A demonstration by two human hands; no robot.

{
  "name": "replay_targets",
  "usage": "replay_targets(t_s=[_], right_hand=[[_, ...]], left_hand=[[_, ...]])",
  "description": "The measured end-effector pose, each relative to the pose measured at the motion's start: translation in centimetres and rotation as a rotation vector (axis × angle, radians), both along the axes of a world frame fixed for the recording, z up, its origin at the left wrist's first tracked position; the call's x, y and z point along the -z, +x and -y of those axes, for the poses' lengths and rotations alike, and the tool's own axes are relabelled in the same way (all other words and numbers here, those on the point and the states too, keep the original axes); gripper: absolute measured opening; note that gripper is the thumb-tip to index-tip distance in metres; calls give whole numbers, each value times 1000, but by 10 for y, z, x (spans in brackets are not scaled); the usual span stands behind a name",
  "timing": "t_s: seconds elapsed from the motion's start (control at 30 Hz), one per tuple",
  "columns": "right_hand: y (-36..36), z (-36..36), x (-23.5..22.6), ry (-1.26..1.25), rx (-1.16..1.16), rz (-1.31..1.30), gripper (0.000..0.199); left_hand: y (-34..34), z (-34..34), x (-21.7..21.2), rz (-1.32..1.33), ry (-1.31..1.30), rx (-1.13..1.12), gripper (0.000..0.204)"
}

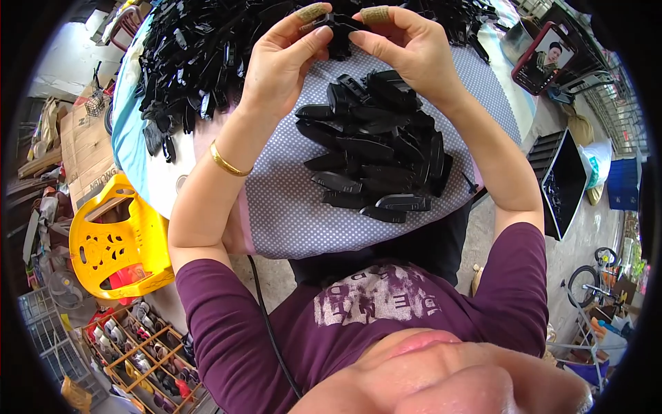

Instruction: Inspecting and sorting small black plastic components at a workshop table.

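A table with a dotted cloth (283, 224) fills the middle of my feed, a big heap of black plastic parts (193, 48) spread from 11 to 12 o'clock. I have a yellow chair (148, 231) at 9 and a black crate (546, 164) at 3. The smaller pile (379, 141) lies near centre, toward 1. At 12, the left hand (279, 65) and right hand (420, 55) pinch thumb to index finger on one small black piece (338, 21), though its outline probably blurs into the heap behind.
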State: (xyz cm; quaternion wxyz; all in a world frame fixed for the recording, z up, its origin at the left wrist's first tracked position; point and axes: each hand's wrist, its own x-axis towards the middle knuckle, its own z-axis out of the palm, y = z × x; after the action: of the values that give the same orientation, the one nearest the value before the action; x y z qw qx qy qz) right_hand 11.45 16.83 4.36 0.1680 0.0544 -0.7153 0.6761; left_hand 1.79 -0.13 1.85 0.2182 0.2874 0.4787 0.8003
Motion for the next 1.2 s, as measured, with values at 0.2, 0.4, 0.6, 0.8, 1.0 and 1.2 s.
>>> replay_targets(t_s=[0.2,0.4,0.6,0.8,1.0,1.2], right_hand=[[3,3,-5,145,81,26,22],[5,2,-4,268,143,-84,21],[7,7,-8,268,144,-52,20],[6,8,-3,406,157,-150,21],[-3,-2,7,504,85,-183,30],[1,-4,7,674,-6,-176,31]], left_hand=[[6,0,-4,-135,-54,-69,34],[21,-7,-17,-2,-99,-177,36],[20,-3,-19,-35,-108,-181,34],[26,-9,-19,-4,-65,-147,33],[12,-1,-15,-390,-84,-126,31],[14,3,-26,-488,-127,-50,30]])
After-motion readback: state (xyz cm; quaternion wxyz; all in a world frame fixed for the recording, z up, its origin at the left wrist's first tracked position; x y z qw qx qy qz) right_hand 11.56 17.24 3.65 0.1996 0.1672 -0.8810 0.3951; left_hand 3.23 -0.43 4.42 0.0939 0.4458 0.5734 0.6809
